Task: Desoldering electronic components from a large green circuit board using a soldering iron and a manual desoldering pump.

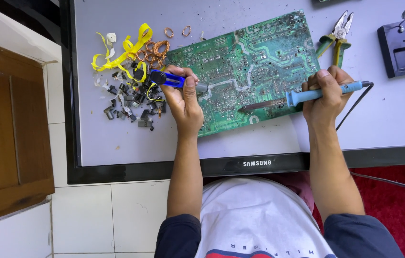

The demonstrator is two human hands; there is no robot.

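1. Your left hand (183, 102) was wrapped tight around a blue desoldering pump (174, 80), thumb along its barrel, its grey nozzle touching the solder side of the green circuit board (255, 52).
2. Your right hand (326, 93) was clenched around the light-blue handle of a soldering iron (307, 94), its dark shaft lying low across the board with the tip near the board's lower middle.
3. The circuit board lay tilted on the flat grey back of a black-framed screen panel (116, 143), between your two hands.
4. The iron's black cable (353, 107) ran from the handle's end down off the panel's right part.
5. Just left of your left hand sat a heap of small dark components (128, 102), with copper wire coils (157, 50) and yellow tape strips (121, 55) above it.
6. Green-handled pliers (336, 38) lay just beyond the board's upper right corner, and a black soldering-iron stand (402, 48) with a spring holder stood well to their right.
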